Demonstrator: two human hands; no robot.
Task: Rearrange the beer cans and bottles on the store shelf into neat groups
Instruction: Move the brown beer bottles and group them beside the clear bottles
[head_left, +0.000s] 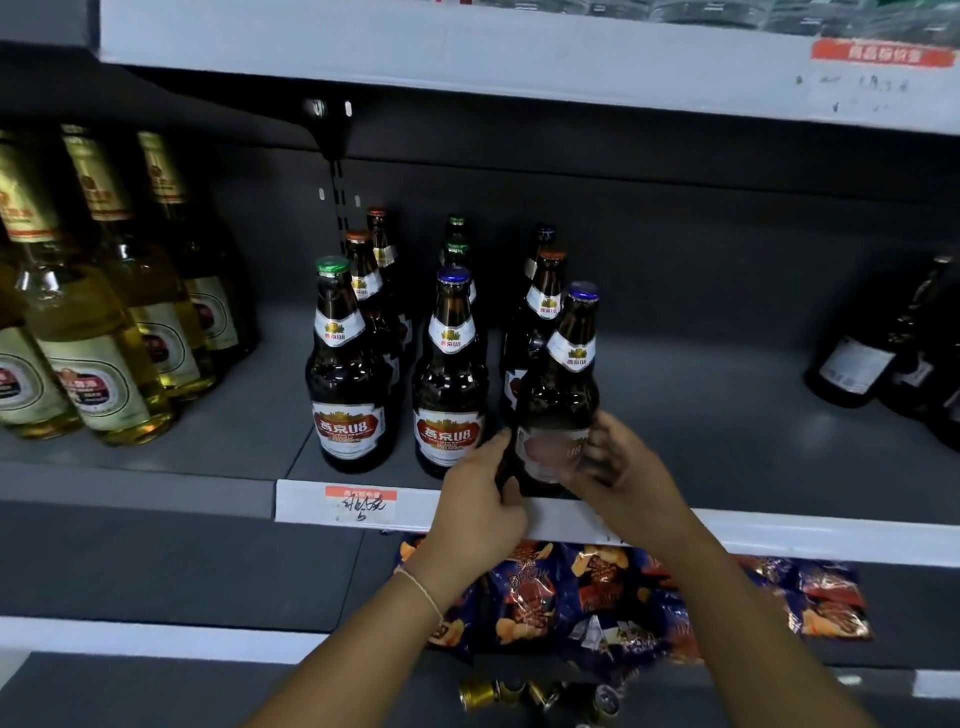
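Our left hand (480, 491) and right hand (618, 467) clasp one bottle (558, 395) at the shelf (727, 415) front, its neck leaning right. Behind and left stand the rows (452, 364) it should join upright.

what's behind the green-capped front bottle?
Behind the green-capped bottle stand two orange-capped bottles in a row going back. Only their necks and caps show; their bodies and the shelf floor between them are covered.

Brown bottles' (349, 374) labels: "燕京U8" (held one blurred).
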